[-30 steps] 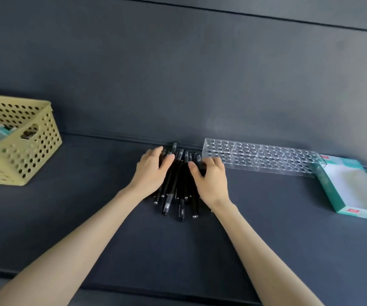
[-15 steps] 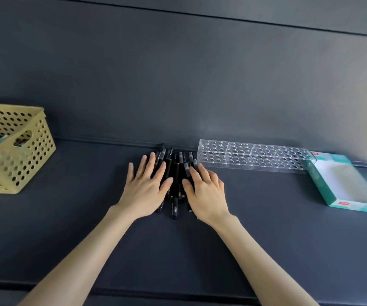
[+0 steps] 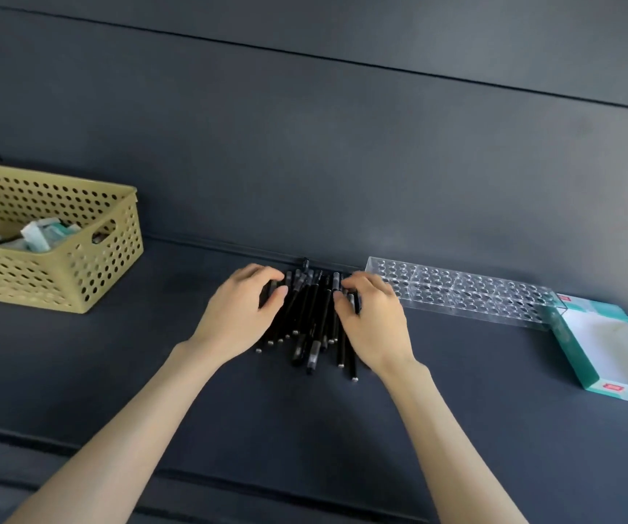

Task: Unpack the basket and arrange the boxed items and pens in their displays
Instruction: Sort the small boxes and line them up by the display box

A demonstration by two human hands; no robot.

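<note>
The work surface (image 3: 146, 380) is a dark grey flat shelf, backed by a dark grey wall (image 3: 304, 145) with a thin groove where the two meet.

A pile of black pens (image 3: 314, 315) lies at the centre of the surface, close to the wall. The pens run roughly near-to-far and fan out slightly at their near ends. One pen tip at the far end reaches the groove.

The left hand (image 3: 242, 315) is on the left side of the pile. Its fingers are curled over the far ends of the pens and its thumb presses against the pile, so it grips the pens. The right hand (image 3: 374, 319) mirrors this on the right side: fingers curled over the far ends, thumb against the pile, gripping the pens. The pile sits between the two hands. Both forearms reach in from the near edge.

A clear pen rack (image 3: 459, 293), with rows of round holes in its top, lies along the wall just to the right of the right hand. Whether the hand touches it cannot be told.

An open teal-and-white box (image 3: 571, 346) lies at the right end of the rack, touching or nearly touching it.

A yellow perforated basket (image 3: 78, 274) stands at the far left, well apart from the pens. It contains small teal-and-white boxed items (image 3: 38, 236).
</note>
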